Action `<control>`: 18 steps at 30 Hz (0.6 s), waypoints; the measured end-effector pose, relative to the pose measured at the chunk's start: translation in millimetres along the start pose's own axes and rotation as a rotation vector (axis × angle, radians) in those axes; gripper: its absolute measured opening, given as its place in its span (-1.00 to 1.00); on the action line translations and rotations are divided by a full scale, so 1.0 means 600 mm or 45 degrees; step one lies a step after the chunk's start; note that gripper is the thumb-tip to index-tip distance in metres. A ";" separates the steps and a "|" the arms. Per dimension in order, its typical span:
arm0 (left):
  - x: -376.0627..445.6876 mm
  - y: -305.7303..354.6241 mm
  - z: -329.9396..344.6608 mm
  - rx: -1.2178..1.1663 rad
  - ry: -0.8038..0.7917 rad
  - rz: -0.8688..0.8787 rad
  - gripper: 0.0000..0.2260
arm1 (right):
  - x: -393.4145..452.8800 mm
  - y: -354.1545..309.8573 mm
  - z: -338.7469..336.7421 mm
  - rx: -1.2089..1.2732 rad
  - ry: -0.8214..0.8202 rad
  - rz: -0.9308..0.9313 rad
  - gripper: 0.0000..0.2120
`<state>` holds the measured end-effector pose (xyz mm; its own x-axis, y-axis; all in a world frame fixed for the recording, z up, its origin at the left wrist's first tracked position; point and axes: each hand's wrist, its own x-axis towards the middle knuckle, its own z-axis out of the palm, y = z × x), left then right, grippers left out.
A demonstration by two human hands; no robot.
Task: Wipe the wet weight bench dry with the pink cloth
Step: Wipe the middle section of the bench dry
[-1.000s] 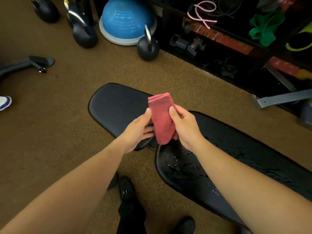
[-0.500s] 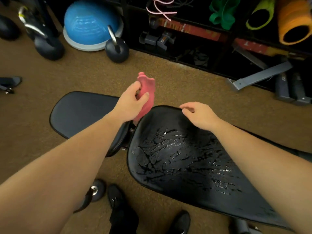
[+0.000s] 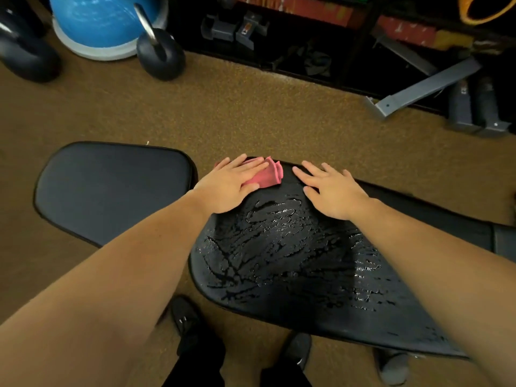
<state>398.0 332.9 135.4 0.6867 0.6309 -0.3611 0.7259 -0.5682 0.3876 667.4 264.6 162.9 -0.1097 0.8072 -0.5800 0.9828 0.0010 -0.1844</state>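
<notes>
A person leans over a black weight bench (image 3: 293, 275), both hands flat on the far end of its wet back pad. The left hand (image 3: 227, 188), fingers straight and together, presses the pink cloth (image 3: 269, 174) against the pad right at its far rounded edge; the folded cloth pokes out from under the fingers toward the right hand (image 3: 332, 191), its bunched end just short of that hand's fingertips. The right hand lies palm down with fingers spread and straight, holding nothing, also close to the pad's far edge. Beyond both hands the pad ends almost at once and brown carpet (image 3: 251, 107) begins. Nearer the person than the hands, the pad runs wide and long, its black vinyl covered in streaks and beads of water that catch the light, with both forearms crossing above it. Left of the left hand, across a narrow gap, sits the seat pad (image 3: 111, 188), matte and showing no droplets. Far beyond the hands, a kettlebell (image 3: 160, 51) and a blue balance trainer (image 3: 97, 23) stand on the carpet beside a dark storage rack (image 3: 307, 37). Black shoes (image 3: 187, 322) show below the pad's near edge.
</notes>
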 end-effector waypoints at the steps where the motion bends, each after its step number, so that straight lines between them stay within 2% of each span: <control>1: -0.004 0.001 0.001 -0.043 0.008 -0.038 -0.52 | -0.001 -0.001 0.001 0.004 0.009 0.004 -0.51; 10: -0.061 0.027 0.018 -0.387 0.126 -0.469 -0.51 | -0.013 -0.011 0.009 -0.001 0.048 0.026 -0.51; 18: -0.115 0.036 0.058 -0.566 0.165 -0.643 -0.50 | -0.030 -0.030 0.002 -0.019 -0.003 0.049 -0.49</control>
<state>367.5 258.7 139.3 0.2376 0.8354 -0.4956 0.8518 0.0660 0.5197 651.7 249.3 176.1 -0.0721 0.8053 -0.5885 0.9885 -0.0210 -0.1499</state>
